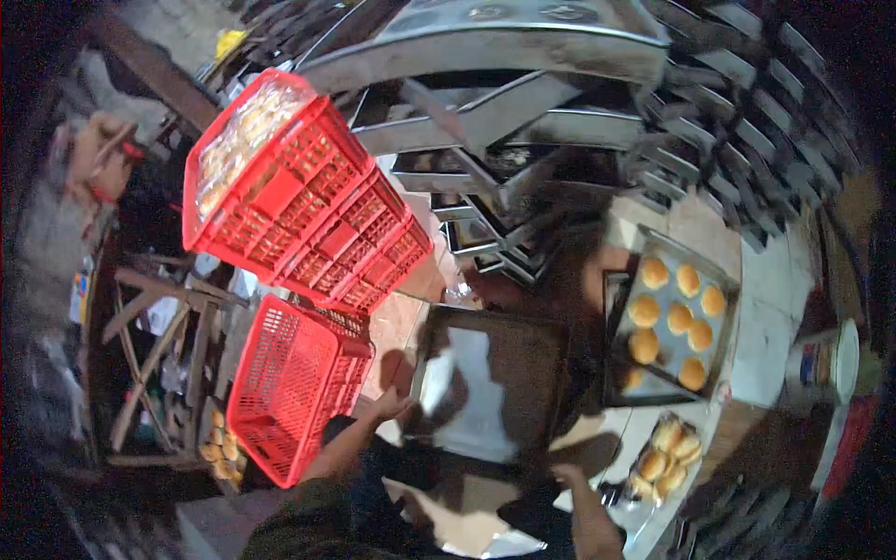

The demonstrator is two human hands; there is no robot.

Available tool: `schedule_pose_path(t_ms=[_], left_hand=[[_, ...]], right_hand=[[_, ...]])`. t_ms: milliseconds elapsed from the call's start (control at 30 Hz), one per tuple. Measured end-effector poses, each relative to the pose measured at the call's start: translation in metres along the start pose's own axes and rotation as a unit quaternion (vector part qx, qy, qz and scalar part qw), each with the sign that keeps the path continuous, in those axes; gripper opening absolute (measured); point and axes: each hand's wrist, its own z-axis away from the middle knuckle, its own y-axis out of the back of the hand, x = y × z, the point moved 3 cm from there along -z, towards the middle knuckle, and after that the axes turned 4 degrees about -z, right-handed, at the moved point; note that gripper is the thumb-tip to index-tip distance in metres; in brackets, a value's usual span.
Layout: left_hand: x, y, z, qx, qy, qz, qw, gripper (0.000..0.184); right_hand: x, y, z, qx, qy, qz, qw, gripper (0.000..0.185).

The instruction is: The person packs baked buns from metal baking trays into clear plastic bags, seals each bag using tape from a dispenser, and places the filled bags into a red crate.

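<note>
A dark-rimmed metal tray (481,378) lies in front of me, with no bread visible on it and shadows across its surface. At its left edge is my left hand (390,404), its fingers closed on the rim. My right hand (567,476) is close to the tray's lower right corner. Its fingers are blurred and dark, so their grip cannot be made out. Right of this tray, another tray (674,322) holds several round golden buns. Below that one sits a clear pack of buns (665,459).
Stacked red crates (327,210), the top one filled with packed bread, stand at the upper left. An open red crate (289,383) is below them. Piled metal trays (513,121) fill the back. A white bucket (835,362) stands far right; wooden framing (154,364) is at left.
</note>
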Motion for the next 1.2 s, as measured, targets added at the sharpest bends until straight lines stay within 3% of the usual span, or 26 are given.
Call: schedule_pose_path(t_ms=[33, 100, 167, 267, 400, 467, 500, 533, 600, 667, 700, 767, 833, 867, 933, 967, 1000, 1033, 1067, 1100, 1133, 1167, 1200], left_hand=[[0.021, 0.004, 0.007, 0.025, 0.059, -0.017, 0.998, 0.065], [-0.105, -0.116, -0.089, -0.078, 0.068, -0.083, 0.991, 0.055], [-0.081, -0.120, -0.055, -0.019, 0.138, -0.011, 0.990, 0.048], [-0.027, -0.095, -0.009, 0.060, 0.139, 0.084, 0.985, 0.037], [0.047, -0.011, 0.081, 0.095, 0.083, 0.134, 0.983, 0.028], [0.075, 0.034, 0.129, 0.166, -0.012, 0.048, 0.985, 0.023], [0.085, 0.052, 0.153, 0.088, -0.014, 0.078, 0.993, 0.023], [0.119, 0.087, 0.195, 0.069, 0.006, 0.024, 0.997, 0.021], [0.187, 0.162, 0.282, 0.015, -0.044, 0.053, 0.998, 0.022], [0.234, 0.213, 0.348, 0.032, -0.151, -0.008, 0.988, 0.023], [0.257, 0.240, 0.376, 0.017, -0.171, 0.024, 0.985, 0.024], [0.317, 0.313, 0.436, -0.022, -0.235, -0.080, 0.969, 0.028], [0.343, 0.378, 0.476, 0.071, -0.357, 0.125, 0.923, 0.032], [0.343, 0.404, 0.480, 0.073, -0.368, 0.127, 0.918, 0.032], [0.325, 0.461, 0.493, 0.271, -0.360, 0.253, 0.856, 0.034], [0.306, 0.467, 0.490, 0.272, -0.365, 0.254, 0.853, 0.034], [0.275, 0.460, 0.471, 0.220, -0.289, 0.296, 0.884, 0.034], [0.240, 0.445, 0.452, 0.165, -0.204, 0.336, 0.904, 0.035], [0.199, 0.425, 0.437, 0.190, -0.198, 0.262, 0.925, 0.036], [0.138, 0.375, 0.402, 0.085, -0.129, 0.271, 0.950, 0.037], [0.074, 0.316, 0.383, 0.064, -0.046, 0.297, 0.951, 0.037], [0.012, 0.268, 0.382, 0.143, -0.079, 0.222, 0.961, 0.037], [-0.030, 0.246, 0.387, 0.121, -0.022, 0.229, 0.966, 0.038]], right_hand=[[0.008, -0.011, -0.034, 0.018, 0.000, 0.030, 0.999, 0.038], [0.015, -0.034, -0.075, 0.078, 0.003, 0.040, 0.996, 0.035], [0.015, -0.059, -0.094, 0.141, 0.006, 0.015, 0.990, 0.033], [0.017, -0.062, -0.084, 0.197, 0.027, -0.046, 0.979, 0.031], [0.022, -0.022, 0.018, 0.262, 0.088, -0.149, 0.949, 0.031], [0.027, 0.000, 0.092, 0.280, 0.120, -0.204, 0.930, 0.031], [0.036, -0.003, 0.137, 0.289, 0.114, -0.219, 0.925, 0.032], [0.038, -0.001, 0.187, 0.293, 0.109, -0.245, 0.918, 0.033], [0.037, 0.000, 0.291, 0.303, 0.095, -0.298, 0.900, 0.035], [0.036, -0.006, 0.391, 0.318, 0.079, -0.371, 0.869, 0.036], [0.032, -0.014, 0.437, 0.326, 0.073, -0.412, 0.848, 0.037], [0.021, -0.037, 0.520, 0.335, 0.068, -0.513, 0.787, 0.039], [0.003, -0.054, 0.576, 0.340, 0.098, -0.617, 0.703, 0.041], [-0.008, -0.059, 0.595, 0.332, 0.131, -0.667, 0.654, 0.042], [-0.036, -0.055, 0.605, 0.272, 0.235, -0.759, 0.543, 0.044], [-0.047, -0.043, 0.593, 0.210, 0.290, -0.797, 0.487, 0.045], [-0.141, -0.028, 0.620, 0.451, 0.292, -0.661, 0.523, 0.050], [-0.134, 0.006, 0.565, 0.450, 0.327, -0.638, 0.532, 0.048], [-0.262, 0.032, 0.620, 0.467, 0.308, -0.665, 0.495, 0.037], [-0.307, 0.065, 0.609, 0.552, 0.169, -0.606, 0.548, 0.026], [-0.283, 0.127, 0.513, 0.659, 0.366, -0.304, 0.582, 0.022], [-0.345, 0.174, 0.496, 0.463, 0.458, -0.638, 0.411, 0.019], [-0.415, 0.187, 0.506, 0.539, 0.428, -0.619, 0.378, 0.023]])
